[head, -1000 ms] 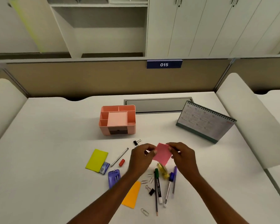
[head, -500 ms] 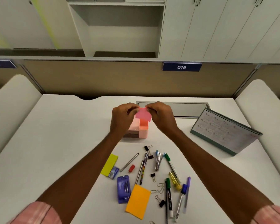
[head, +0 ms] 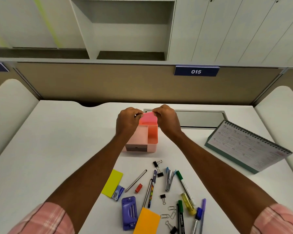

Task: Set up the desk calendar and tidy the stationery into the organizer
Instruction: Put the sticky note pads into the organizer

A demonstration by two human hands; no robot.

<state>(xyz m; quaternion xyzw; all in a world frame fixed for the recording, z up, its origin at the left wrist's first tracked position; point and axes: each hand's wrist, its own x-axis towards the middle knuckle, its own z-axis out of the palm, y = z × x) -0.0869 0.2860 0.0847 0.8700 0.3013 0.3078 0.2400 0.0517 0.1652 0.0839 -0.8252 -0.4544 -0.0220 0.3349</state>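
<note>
Left hand (head: 128,122) and right hand (head: 167,120) hold one pink sticky pad (head: 148,118) over the one pink organizer (head: 142,140).

Each grip is narrow, pinching a top corner of the pad just above the organizer's back compartments. One desk calendar (head: 247,146) stands to the right. On the white table (head: 57,141) lie two more pads, yellow (head: 112,183) and orange (head: 147,222), four black binder clips (head: 156,163), one stapler (head: 169,180) and one purple punch (head: 128,212). Behind stand a beige partition (head: 108,81) tagged 015 and white cupboards (head: 227,31).
</note>
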